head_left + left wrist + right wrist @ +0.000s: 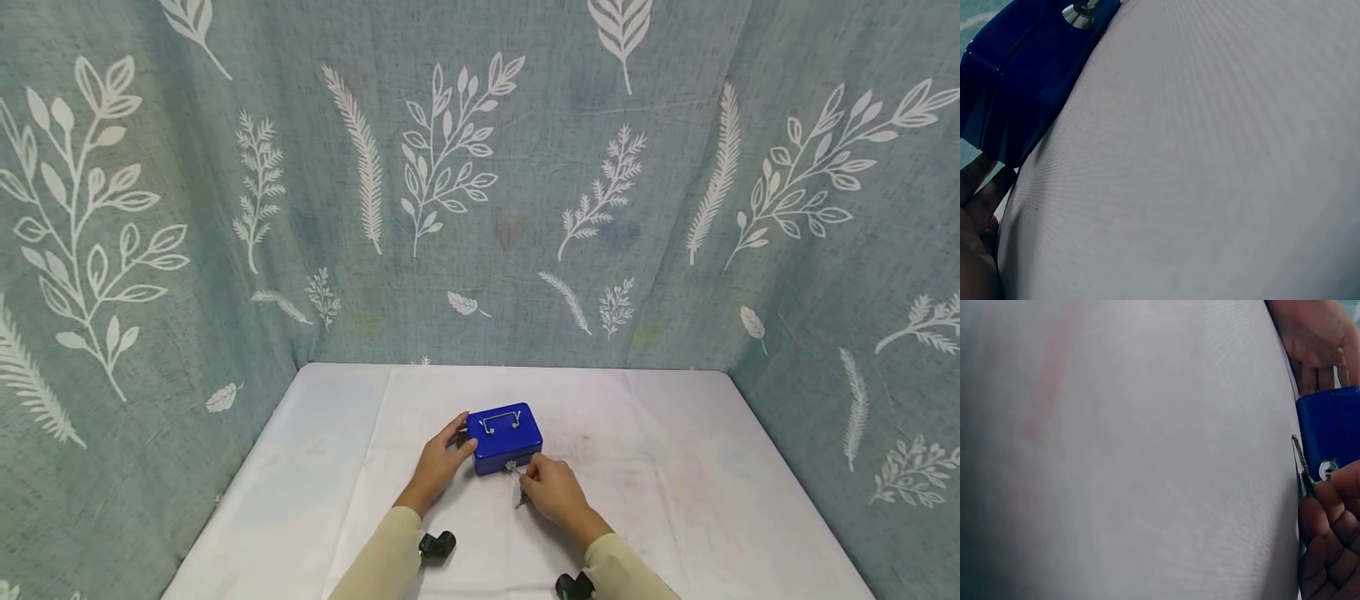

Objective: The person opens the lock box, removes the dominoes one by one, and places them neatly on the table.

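Note:
A blue metal cash box (507, 450) with a wire handle (501, 419) on its lid stands on the white-covered table, lid down. My left hand (441, 467) rests against its left side, fingers extended and thumb near the front corner. The round silver lock (1329, 469) sits on the front face. Right in front of that lock, my right hand (557, 493) pinches a small metal key between thumb and curled fingers. A slim metal piece, seemingly a second key (1300, 457), sticks out beyond the fingers. The pinching fingers partly hide the key at the lock.
White cloth (600, 433) covers the table, with faint creases and stains. A blue-grey leaf-patterned curtain (510, 317) hangs behind and on both sides. Black wrist cameras (438, 545) are worn at both sleeves.

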Motion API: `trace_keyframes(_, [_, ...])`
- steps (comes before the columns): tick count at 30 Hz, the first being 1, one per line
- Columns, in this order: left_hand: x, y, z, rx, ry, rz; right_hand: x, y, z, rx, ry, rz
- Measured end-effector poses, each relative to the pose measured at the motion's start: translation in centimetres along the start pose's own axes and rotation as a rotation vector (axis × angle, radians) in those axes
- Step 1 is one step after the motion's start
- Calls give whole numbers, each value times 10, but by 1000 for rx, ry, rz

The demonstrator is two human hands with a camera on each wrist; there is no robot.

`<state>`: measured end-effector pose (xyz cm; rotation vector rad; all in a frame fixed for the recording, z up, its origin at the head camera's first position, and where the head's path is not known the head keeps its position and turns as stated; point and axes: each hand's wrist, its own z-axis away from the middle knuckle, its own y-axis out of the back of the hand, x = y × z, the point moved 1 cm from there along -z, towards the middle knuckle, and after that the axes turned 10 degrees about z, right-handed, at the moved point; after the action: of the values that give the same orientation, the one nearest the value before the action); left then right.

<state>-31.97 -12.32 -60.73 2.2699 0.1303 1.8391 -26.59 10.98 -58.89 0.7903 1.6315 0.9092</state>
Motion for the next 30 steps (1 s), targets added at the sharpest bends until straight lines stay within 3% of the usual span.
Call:
trace_keyframes(9, [1, -1, -1, 9, -1, -7, -4, -2, 2, 66, 8, -26])
trace_keyframes(18, [1, -1, 2, 11, -17, -14, -10, -9, 1, 40, -13, 7])
trace_keyframes(30, [1, -1, 1, 11, -13, -24, -12, -12, -6, 57, 24, -10])
